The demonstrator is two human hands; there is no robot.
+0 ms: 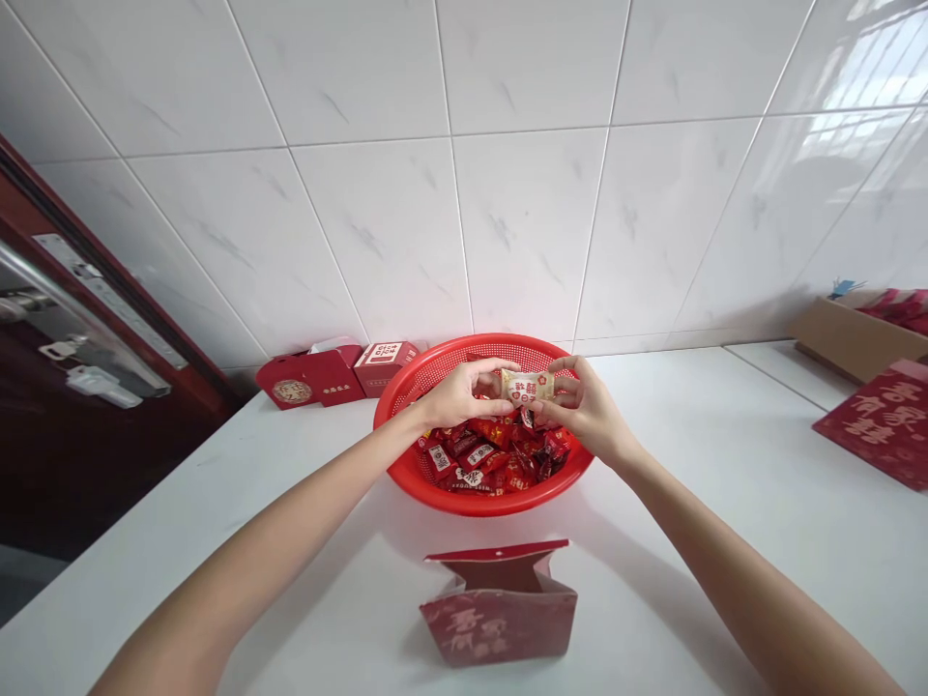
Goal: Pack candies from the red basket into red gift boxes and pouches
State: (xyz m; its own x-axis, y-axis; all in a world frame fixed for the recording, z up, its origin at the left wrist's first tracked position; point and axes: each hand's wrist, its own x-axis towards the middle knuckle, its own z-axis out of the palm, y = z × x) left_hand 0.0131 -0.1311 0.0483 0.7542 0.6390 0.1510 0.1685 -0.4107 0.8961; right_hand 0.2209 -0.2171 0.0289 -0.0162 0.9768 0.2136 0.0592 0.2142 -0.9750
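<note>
Above the red plastic basket (484,506), my left hand (464,394) and my right hand (591,411) pinch a cream-coloured wrapped candy (528,388) between them, one at each end. Red characters and small flowers are printed on its wrapper. Beneath the hands, many wrapped candies (479,454), mostly red, fill the basket; part of the pile is hidden by my fingers. In front of the basket, close to me, a dark red paper gift box (507,626) stands upright with its top open. What lies inside it does not show.
Small red boxes (330,377) stand against the tiled wall (529,222) at the back left. To the right are a flat red printed packet (881,425) and a cardboard box (833,333) with red items. A dark red door (43,406) borders the white table (304,483) on the left.
</note>
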